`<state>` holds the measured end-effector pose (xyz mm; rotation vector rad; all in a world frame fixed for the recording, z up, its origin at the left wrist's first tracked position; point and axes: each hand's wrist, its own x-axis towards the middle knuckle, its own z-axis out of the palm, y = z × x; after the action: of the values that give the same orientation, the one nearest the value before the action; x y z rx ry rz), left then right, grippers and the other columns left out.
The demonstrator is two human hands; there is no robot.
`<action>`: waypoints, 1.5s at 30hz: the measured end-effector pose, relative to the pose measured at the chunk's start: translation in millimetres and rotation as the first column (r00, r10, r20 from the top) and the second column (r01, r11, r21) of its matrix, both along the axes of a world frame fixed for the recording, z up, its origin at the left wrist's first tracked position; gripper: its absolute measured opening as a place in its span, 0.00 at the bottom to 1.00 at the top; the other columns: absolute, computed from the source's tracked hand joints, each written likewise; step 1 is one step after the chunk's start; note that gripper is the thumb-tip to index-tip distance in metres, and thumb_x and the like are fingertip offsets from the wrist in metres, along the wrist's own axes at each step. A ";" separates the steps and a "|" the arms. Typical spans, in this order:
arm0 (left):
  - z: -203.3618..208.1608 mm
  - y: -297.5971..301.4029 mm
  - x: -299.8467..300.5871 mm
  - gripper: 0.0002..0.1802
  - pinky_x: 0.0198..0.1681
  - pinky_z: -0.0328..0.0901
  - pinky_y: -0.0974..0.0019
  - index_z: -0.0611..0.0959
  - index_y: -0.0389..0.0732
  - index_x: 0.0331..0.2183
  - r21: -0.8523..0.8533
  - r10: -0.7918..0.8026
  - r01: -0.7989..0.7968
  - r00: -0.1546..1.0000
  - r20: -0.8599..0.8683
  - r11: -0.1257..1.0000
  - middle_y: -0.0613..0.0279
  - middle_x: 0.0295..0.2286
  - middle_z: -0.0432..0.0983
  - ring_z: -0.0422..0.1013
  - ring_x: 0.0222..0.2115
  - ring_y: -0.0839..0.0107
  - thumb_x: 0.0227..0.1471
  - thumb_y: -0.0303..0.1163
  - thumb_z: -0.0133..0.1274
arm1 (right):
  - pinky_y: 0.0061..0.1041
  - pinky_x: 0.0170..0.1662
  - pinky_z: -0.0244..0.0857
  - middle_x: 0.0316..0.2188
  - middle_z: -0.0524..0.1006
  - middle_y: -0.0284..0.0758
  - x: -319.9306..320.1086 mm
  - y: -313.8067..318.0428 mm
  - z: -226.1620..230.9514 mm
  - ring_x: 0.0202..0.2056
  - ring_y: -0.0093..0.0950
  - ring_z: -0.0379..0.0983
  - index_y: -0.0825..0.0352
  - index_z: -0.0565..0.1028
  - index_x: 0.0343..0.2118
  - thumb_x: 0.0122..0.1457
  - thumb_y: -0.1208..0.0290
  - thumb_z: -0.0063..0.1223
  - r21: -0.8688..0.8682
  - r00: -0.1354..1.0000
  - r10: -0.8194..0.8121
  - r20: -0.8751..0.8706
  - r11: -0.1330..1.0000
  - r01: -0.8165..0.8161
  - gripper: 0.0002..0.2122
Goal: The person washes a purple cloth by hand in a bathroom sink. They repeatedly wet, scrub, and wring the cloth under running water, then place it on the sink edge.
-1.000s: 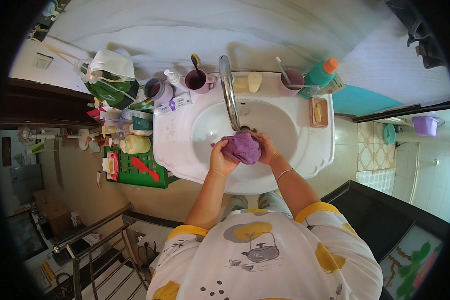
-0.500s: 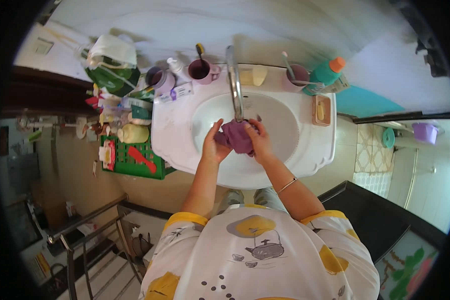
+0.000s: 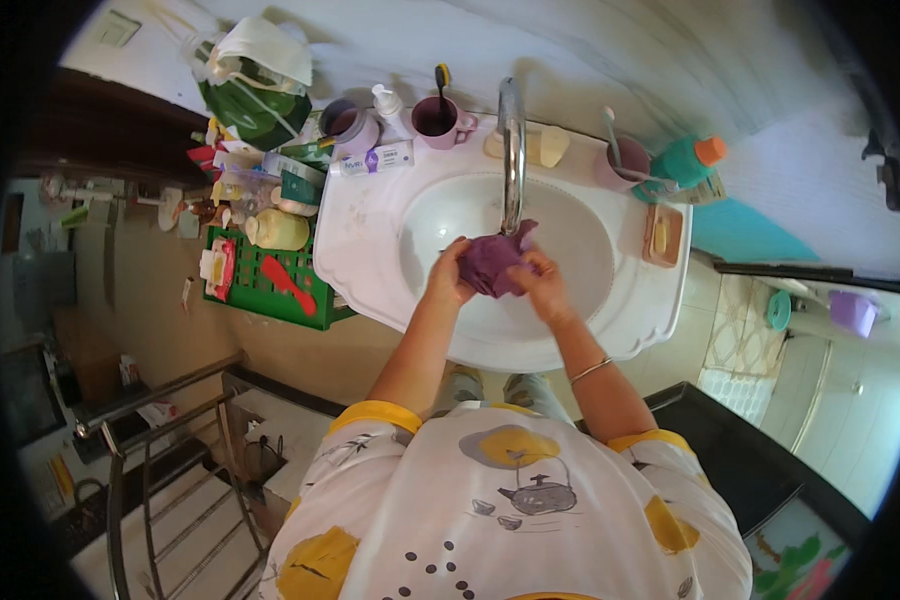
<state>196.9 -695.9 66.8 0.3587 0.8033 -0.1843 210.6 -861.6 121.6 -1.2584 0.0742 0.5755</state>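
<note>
Over the white oval sink (image 3: 430,215), a crumpled purple cloth (image 3: 490,265) is held between both hands, just below the spout of the chrome faucet (image 3: 513,150). My left hand (image 3: 450,272) grips the cloth's left side, fingers curled along its edge. On the right side, my right hand (image 3: 544,284) pinches the cloth with bent fingers; a thin bracelet (image 3: 591,369) circles that wrist. One corner of the cloth stands up beside the spout. Whether water runs from the faucet I cannot tell.
Behind the basin stand a pink mug (image 3: 437,125) with a toothbrush, a toothpaste tube (image 3: 373,160), a teal bottle (image 3: 685,165) and a soap dish (image 3: 662,236). A green crate (image 3: 315,310) with a red brush-like item sits left. Metal railing (image 3: 160,395) stands lower left.
The cloth has been turned and spread, with a corner now raised by the spout. My right hand has shifted down its right side. The whole view has tilted slightly.
</note>
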 end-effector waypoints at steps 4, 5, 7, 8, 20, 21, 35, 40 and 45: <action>-63.2 -16.5 -2.5 0.17 0.41 0.65 0.61 0.70 0.41 0.43 -0.076 0.012 0.011 0.959 0.284 0.997 0.57 0.40 0.70 0.67 0.36 0.63 0.51 0.37 0.44 | 0.25 0.29 0.63 0.22 0.66 0.33 -27.1 50.3 46.3 0.25 0.30 0.66 0.65 0.67 0.22 0.41 0.80 0.53 -0.343 0.495 0.191 0.847 0.909 0.237 0.07; -55.0 -25.6 -1.0 0.19 0.39 0.65 0.64 0.70 0.39 0.42 -0.028 0.014 -0.007 0.966 0.258 1.000 0.58 0.38 0.70 0.68 0.35 0.66 0.52 0.41 0.44 | 0.33 0.31 0.64 0.24 0.67 0.39 -29.8 57.3 49.9 0.29 0.39 0.66 0.67 0.68 0.23 0.40 0.80 0.50 -0.393 0.509 0.204 0.836 0.870 0.297 0.06; -18.0 -46.8 3.6 0.19 0.35 0.66 0.69 0.72 0.38 0.39 0.300 -0.048 0.022 0.996 0.078 0.954 0.59 0.36 0.71 0.69 0.34 0.70 0.54 0.44 0.44 | 0.35 0.31 0.64 0.25 0.68 0.40 -3.6 61.2 3.3 0.29 0.40 0.67 0.68 0.69 0.24 0.42 0.79 0.49 -0.446 0.689 0.091 0.719 0.821 0.357 0.05; 10.3 -59.6 7.5 0.17 0.34 0.66 0.70 0.73 0.38 0.37 0.543 -0.070 0.106 0.994 -0.087 0.833 0.59 0.35 0.72 0.69 0.33 0.71 0.55 0.43 0.44 | 0.36 0.31 0.64 0.26 0.69 0.41 15.2 57.6 -12.6 0.29 0.41 0.68 0.69 0.69 0.25 0.42 0.78 0.48 -0.480 0.758 0.026 0.652 0.788 0.386 0.04; 47.0 -63.6 15.0 0.22 0.33 0.67 0.63 0.75 0.47 0.34 -0.013 -0.197 0.197 0.979 -0.053 0.980 0.66 0.29 0.74 0.70 0.30 0.69 0.53 0.54 0.39 | 0.34 0.24 0.65 0.21 0.74 0.46 49.2 47.8 -18.1 0.23 0.41 0.72 0.70 0.72 0.22 0.47 0.72 0.54 -0.744 0.872 0.167 0.460 0.608 0.277 0.07; 35.9 -67.6 14.9 0.21 0.35 0.67 0.62 0.75 0.45 0.37 -0.009 -0.160 0.161 0.987 0.032 0.987 0.65 0.31 0.74 0.71 0.31 0.67 0.53 0.52 0.40 | 0.32 0.26 0.66 0.21 0.75 0.44 69.5 32.1 -33.5 0.23 0.38 0.74 0.70 0.74 0.26 0.48 0.70 0.55 -0.761 0.807 0.270 0.526 0.574 0.304 0.08; 8.3 -52.8 26.3 0.20 0.25 0.65 0.65 0.70 0.44 0.30 0.102 -0.020 0.016 0.999 0.040 0.995 0.66 0.20 0.70 0.68 0.23 0.70 0.55 0.52 0.40 | 0.35 0.23 0.64 0.17 0.72 0.43 44.3 48.6 -4.1 0.20 0.43 0.70 0.66 0.71 0.20 0.45 0.67 0.57 -0.695 0.753 0.179 0.633 0.561 0.450 0.09; -25.3 -23.4 18.7 0.27 0.29 0.66 0.60 0.73 0.44 0.27 -0.219 -0.118 0.258 0.857 0.501 0.941 0.63 0.20 0.72 0.69 0.23 0.65 0.52 0.60 0.37 | 0.36 0.29 0.65 0.17 0.70 0.41 13.5 59.9 -21.2 0.25 0.42 0.71 0.63 0.73 0.15 0.44 0.65 0.52 -0.719 0.663 0.400 0.632 0.623 0.308 0.08; 20.4 -59.1 22.3 0.22 0.48 0.62 0.53 0.72 0.39 0.43 -0.188 -0.213 0.246 0.960 0.183 0.951 0.55 0.41 0.71 0.68 0.43 0.60 0.55 0.46 0.39 | 0.29 0.26 0.63 0.24 0.75 0.41 95.9 3.6 -37.3 0.23 0.34 0.70 0.67 0.74 0.22 0.50 0.60 0.53 -0.717 0.928 0.136 0.347 0.677 0.168 0.13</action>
<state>219.2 -755.0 87.2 0.2632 0.5745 -0.4504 306.5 -858.0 84.3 -2.1585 -0.0079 0.2631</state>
